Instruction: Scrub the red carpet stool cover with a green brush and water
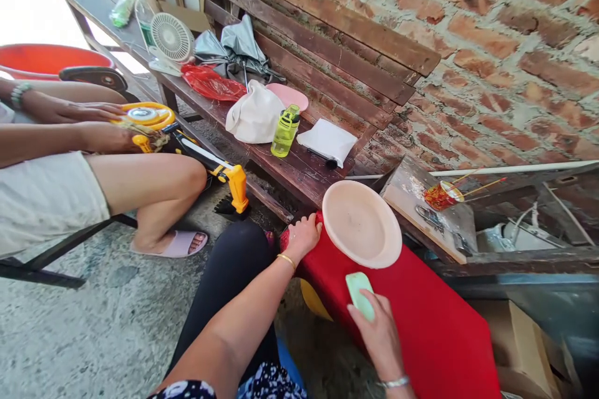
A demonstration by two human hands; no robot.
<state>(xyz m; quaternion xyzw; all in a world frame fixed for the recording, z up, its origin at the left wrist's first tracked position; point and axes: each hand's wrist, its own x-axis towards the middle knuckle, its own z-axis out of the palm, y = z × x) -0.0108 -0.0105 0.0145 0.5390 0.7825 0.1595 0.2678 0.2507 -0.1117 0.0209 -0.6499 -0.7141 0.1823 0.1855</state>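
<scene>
A pale green bar of soap is pinched in my right hand, over the red cloth. My left hand is closed at the cloth's far left end, fingers curled on the red fabric, with a bit of red lace showing beside it. Just right of those fingers stands a round, pale pink basin on the cloth. Its inside looks bare apart from small specks. The cloth lies over a long, narrow surface whose supports are mostly hidden.
A wooden bench along the brick wall holds a green bottle, a white bag and a fan. Another person sits at left, handling a yellow-and-black toy. At right, a board bears a red cup.
</scene>
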